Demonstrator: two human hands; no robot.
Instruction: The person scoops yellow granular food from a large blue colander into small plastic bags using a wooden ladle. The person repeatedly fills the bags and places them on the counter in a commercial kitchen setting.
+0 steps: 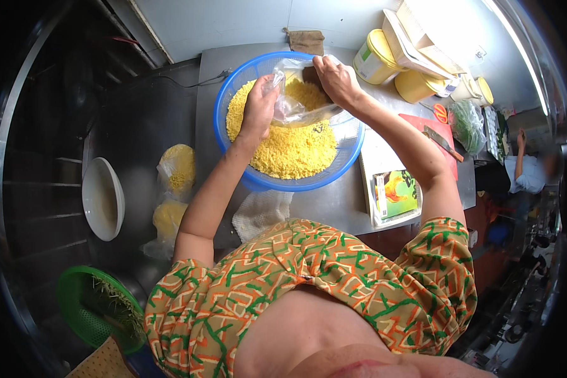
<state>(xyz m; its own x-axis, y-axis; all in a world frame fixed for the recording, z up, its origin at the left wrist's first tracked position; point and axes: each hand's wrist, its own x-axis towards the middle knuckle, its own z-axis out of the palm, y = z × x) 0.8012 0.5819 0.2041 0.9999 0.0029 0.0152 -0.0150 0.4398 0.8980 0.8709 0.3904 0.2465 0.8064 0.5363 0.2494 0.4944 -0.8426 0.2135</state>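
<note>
A large blue plastic basket (290,186) holds a heap of yellow crumbly grains (290,153). Over its far part, a clear plastic bag (312,118) with some of the yellow grains inside is stretched between my hands. My left hand (260,106) grips the bag's left edge. At the bag's upper right edge, my right hand (335,78) holds the plastic with its fingers closed. Something brown shows at the bag beneath my right hand; what it is I cannot tell. Two filled plastic bags of yellow grains (177,170) (169,219) lie left of the basket.
A white bowl (103,198) and green basket (99,309) are at left. A white cloth (262,212) lies near me. To the right are a white tray (371,203), a knife (437,139) on a red cutting board (418,124), and yellow-lidded tubs (375,59). A person stands at far right.
</note>
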